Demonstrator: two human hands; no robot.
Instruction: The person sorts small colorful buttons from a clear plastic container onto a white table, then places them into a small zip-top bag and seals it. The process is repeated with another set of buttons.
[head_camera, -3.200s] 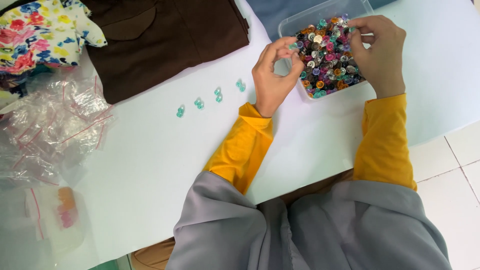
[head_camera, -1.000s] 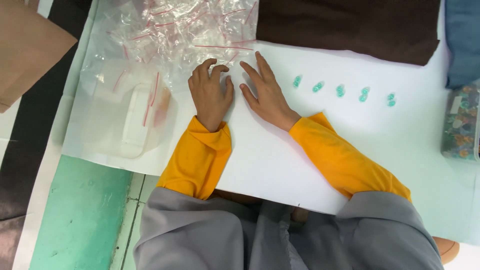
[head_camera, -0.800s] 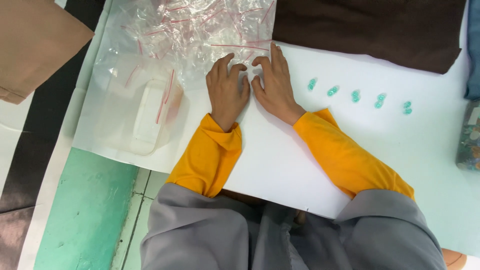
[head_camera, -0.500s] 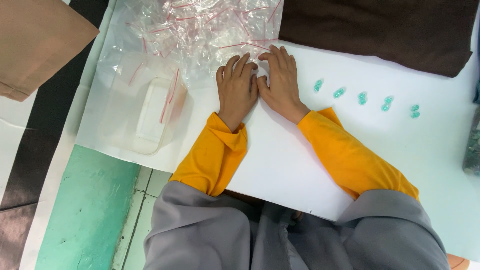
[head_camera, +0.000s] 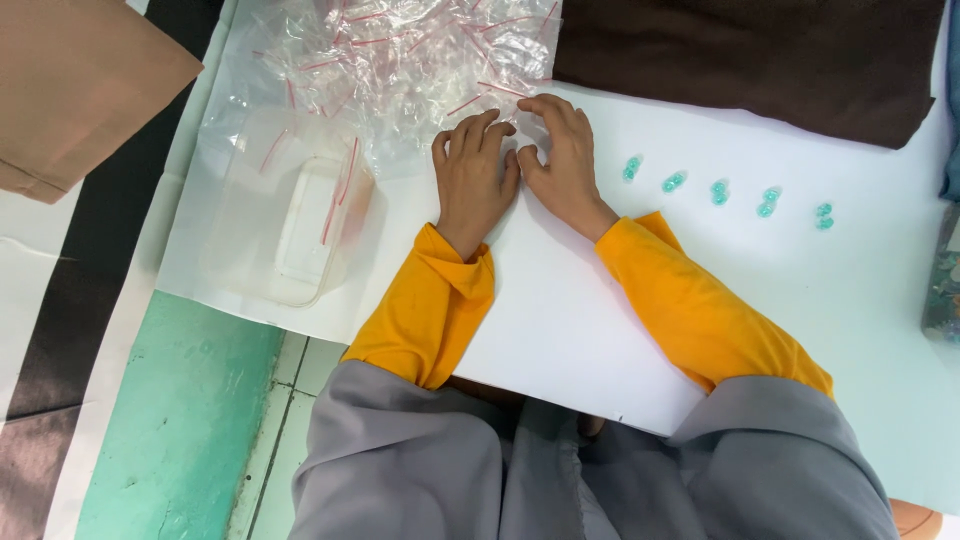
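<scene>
Both my hands lie side by side on the white table (head_camera: 560, 320), at the near edge of a heap of small clear zip bags with red strips (head_camera: 400, 50). My left hand (head_camera: 475, 175) rests palm down, fingers slightly spread, its fingertips touching the bags. My right hand (head_camera: 560, 150) also lies flat, fingertips on the edge of the heap and thumb next to the left forefinger. Whether a single bag is pinched between them is too hard to see. To the right of my right hand runs a row of several small teal beads (head_camera: 718, 191).
A clear plastic box inside a clear bag (head_camera: 300, 225) lies left of my hands. A dark brown cloth (head_camera: 760, 60) covers the far right. A box of mixed coloured beads (head_camera: 942, 280) shows at the right edge. A tan sheet (head_camera: 80, 80) lies far left.
My hands have moved from the bare table up to the edge of the bag heap and drawn close together. Before that they were at the bead box.
</scene>
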